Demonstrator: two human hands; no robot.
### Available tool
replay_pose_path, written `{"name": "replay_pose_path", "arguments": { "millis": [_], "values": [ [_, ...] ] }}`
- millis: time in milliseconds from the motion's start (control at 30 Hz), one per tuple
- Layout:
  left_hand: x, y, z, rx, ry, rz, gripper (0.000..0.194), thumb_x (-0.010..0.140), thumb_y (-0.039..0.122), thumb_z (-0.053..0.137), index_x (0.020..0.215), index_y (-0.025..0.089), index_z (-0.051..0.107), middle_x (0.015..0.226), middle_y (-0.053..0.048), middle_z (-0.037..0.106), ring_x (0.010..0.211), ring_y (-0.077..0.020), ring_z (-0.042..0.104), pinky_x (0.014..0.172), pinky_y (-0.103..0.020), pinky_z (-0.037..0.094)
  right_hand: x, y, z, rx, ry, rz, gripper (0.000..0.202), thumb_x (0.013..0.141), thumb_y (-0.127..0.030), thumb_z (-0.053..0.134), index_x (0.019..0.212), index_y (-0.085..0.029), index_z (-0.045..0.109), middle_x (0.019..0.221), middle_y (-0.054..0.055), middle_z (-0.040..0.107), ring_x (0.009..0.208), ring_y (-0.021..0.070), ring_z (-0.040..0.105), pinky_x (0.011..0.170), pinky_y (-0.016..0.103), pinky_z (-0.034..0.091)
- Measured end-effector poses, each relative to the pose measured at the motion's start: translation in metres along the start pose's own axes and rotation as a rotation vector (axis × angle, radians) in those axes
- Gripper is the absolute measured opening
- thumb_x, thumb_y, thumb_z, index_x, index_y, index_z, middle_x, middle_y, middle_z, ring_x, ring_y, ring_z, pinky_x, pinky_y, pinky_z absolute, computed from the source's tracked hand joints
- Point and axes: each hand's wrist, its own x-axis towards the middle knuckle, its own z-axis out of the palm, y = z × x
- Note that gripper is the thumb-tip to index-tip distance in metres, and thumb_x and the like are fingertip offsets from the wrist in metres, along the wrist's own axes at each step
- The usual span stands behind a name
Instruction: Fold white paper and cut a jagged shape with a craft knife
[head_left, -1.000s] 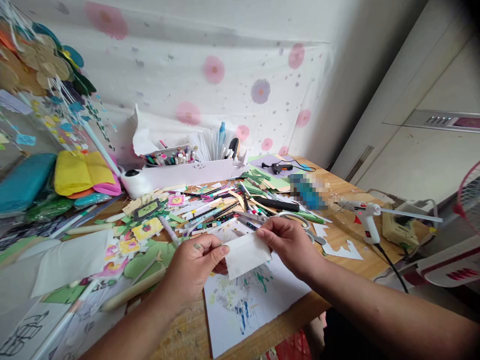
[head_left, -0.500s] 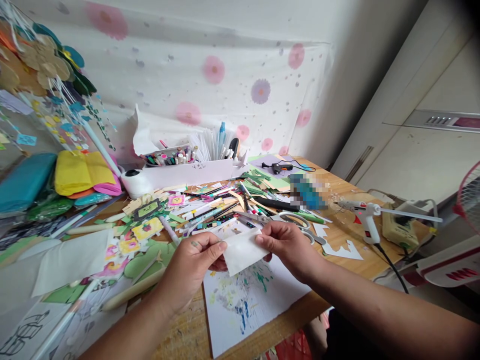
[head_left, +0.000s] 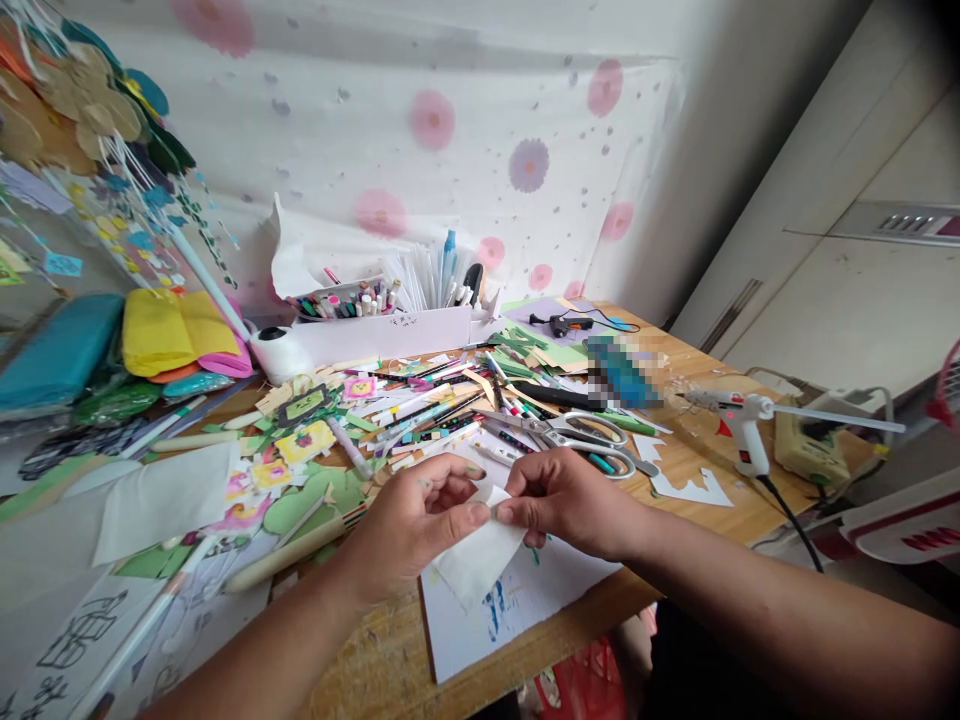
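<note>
A small piece of white paper (head_left: 480, 556) is pinched between my two hands near the front of the table. My left hand (head_left: 420, 515) grips its upper edge with thumb and fingers. Close beside it, my right hand (head_left: 566, 505) pinches the same edge, so the thumbs nearly meet. The paper hangs down, tilted, over a white sheet (head_left: 469, 645) with blue and green paint marks. Just beyond my right hand lie large silver scissors (head_left: 577, 430).
Pens, brushes and paper scraps (head_left: 450, 405) cover the table's middle. A white glue gun (head_left: 746, 430) with its cord stands at right; a black one (head_left: 562, 325) lies farther back. Behind stands a white box of markers (head_left: 375, 335). Painted paper pieces (head_left: 304, 440) lie at left.
The white paper has turned from lying across between my hands to hanging downward. My hands have come closer together at its upper edge. The view has shifted slightly.
</note>
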Motion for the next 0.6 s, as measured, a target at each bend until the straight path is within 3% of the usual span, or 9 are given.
{"name": "replay_pose_path", "arguments": {
  "millis": [133,200,600],
  "values": [
    [-0.002,0.003,0.005,0.208,0.025,0.07,0.017,0.077,0.035,0.064,0.075,0.019,0.06,0.066,0.004,0.047,0.066,-0.0123,0.042,0.06,-0.024,0.034,0.003,0.0,0.008,-0.103,-0.031,0.008,0.041,0.063,-0.051,0.075,0.063,-0.016,0.055,0.05,-0.004,0.054,0.043,0.0083,0.05,0.041,0.019,0.037],
    [-0.003,0.003,0.006,0.25,0.043,0.073,0.021,0.081,0.032,0.058,0.066,0.018,0.058,0.062,0.004,0.046,0.062,-0.012,0.04,0.057,-0.024,0.031,0.005,0.0,0.011,-0.127,-0.037,0.021,0.04,0.065,-0.052,0.073,0.064,-0.016,0.055,0.048,-0.005,0.053,0.042,0.0083,0.05,0.041,0.018,0.037],
    [0.003,0.001,0.0,0.022,0.263,-0.009,0.025,0.076,0.035,0.06,0.06,0.018,0.052,0.058,0.004,0.045,0.057,-0.0118,0.039,0.052,-0.023,0.03,-0.002,0.002,-0.003,-0.067,-0.019,0.019,0.04,0.069,-0.05,0.071,0.062,-0.015,0.054,0.045,-0.005,0.051,0.041,0.0074,0.043,0.045,0.021,0.034]
  ]
}}
